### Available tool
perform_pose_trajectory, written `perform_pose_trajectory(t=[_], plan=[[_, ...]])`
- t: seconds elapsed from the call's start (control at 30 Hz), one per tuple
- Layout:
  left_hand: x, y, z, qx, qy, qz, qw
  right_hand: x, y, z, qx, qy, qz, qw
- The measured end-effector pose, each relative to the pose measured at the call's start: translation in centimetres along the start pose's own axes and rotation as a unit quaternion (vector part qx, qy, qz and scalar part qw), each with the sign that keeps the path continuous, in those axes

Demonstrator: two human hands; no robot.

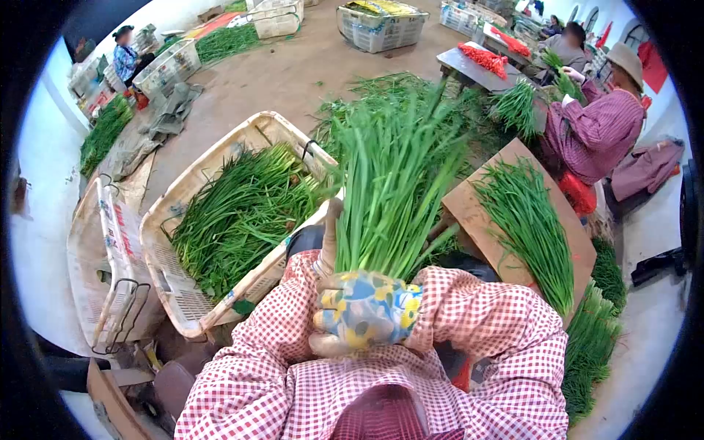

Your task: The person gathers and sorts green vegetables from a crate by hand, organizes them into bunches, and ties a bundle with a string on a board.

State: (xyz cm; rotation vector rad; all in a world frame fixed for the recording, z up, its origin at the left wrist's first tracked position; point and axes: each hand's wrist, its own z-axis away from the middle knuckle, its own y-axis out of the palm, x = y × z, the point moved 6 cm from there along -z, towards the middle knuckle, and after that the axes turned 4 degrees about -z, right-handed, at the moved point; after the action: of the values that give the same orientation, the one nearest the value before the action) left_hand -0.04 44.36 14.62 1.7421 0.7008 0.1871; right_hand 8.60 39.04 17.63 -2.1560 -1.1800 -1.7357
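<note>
Single head cam, looks fwd & steeply down over wearer's checked shirt [319, 389], v. close at btm of frame. Green bunch [389, 183] nr, abt centre. Lens v. wide, fisheye-type: round pic, dark corners, bent edges. Open crate [246, 290] at L, bit further; far crate [378, 33] up top, well back.

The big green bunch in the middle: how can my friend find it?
Find the big leaf-filled crate left of the middle, then look right towards the brown board. Between them is the green bunch. The crate's leaves and board's leaves lie down; this bunch fans up from the blue-and-yellow gloved right hand.
</note>
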Motion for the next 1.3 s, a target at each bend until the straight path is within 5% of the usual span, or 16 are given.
perform_pose_trajectory(t=[0.03, 0.13, 0.23, 0.3, 0.37, 0.43, 0.5, 0.6, 0.67, 0.8, 0.93, 0.97, 1.07, 1.1, 1.13, 1.3], plan=[[-0.6, -0.5, 0.2, -0.005, -0.011, -0.010, 1.000, -1.4, -0.7, 0.2, -0.053, -0.011, -0.284, 0.957], [-2.4, -1.4, 1.5, -0.019, -0.040, -0.026, 0.999, 4.8, 1.4, -1.1, 0.041, -0.063, 0.195, 0.978], [-2.5, -2.6, 1.6, -0.029, -0.037, -0.021, 0.999, 10.9, 2.0, -1.5, 0.113, -0.101, 0.639, 0.754], [-1.5, -4.0, 0.7, -0.037, -0.026, -0.006, 0.999, 16.0, 0.0, 0.3, 0.002, -0.198, 0.506, 0.839], [-0.2, -5.1, 0.0, -0.031, -0.027, 0.010, 0.999, 18.8, -4.3, 7.3, -0.343, -0.099, 0.511, 0.782], [1.0, -6.2, -0.7, 0.056, -0.079, -0.012, 0.995, 16.8, -11.2, 12.8, -0.513, -0.070, 0.325, 0.791], [2.2, -1.1, -1.2, 0.010, -0.204, -0.050, 0.978, 14.8, -12.5, 14.1, -0.553, 0.003, 0.147, 0.820], [4.7, 1.6, -5.6, 0.058, -0.182, -0.270, 0.944, 15.4, -13.8, 13.4, -0.491, 0.060, 0.186, 0.849], [6.5, 2.4, -8.9, 0.070, -0.140, -0.438, 0.885, 20.0, -11.4, 11.3, -0.495, -0.069, 0.324, 0.803], [9.4, 9.4, -16.0, 0.163, -0.069, -0.614, 0.769, 26.8, -11.4, 12.8, -0.434, -0.115, 0.488, 0.749], [14.2, 8.5, -21.2, 0.274, -0.090, -0.629, 0.722, 28.9, -15.7, 17.7, -0.481, -0.131, 0.494, 0.712], [16.3, 5.5, -22.3, 0.284, -0.125, -0.583, 0.751, 28.3, -16.2, 19.0, -0.495, -0.131, 0.483, 0.710], [17.7, -1.6, -22.7, 0.265, -0.035, -0.778, 0.569, 26.1, -17.0, 21.0, -0.521, -0.137, 0.451, 0.712], [18.4, -7.0, -23.1, 0.353, 0.145, -0.890, 0.251, 25.7, -17.1, 21.2, -0.524, -0.138, 0.446, 0.713], [18.3, -5.8, -23.9, 0.332, 0.062, -0.910, 0.239, 25.5, -17.1, 21.2, -0.526, -0.139, 0.441, 0.714], [16.3, -3.6, -23.8, 0.209, -0.085, -0.787, 0.575, 24.6, -17.4, 19.4, -0.527, -0.164, 0.428, 0.716]])
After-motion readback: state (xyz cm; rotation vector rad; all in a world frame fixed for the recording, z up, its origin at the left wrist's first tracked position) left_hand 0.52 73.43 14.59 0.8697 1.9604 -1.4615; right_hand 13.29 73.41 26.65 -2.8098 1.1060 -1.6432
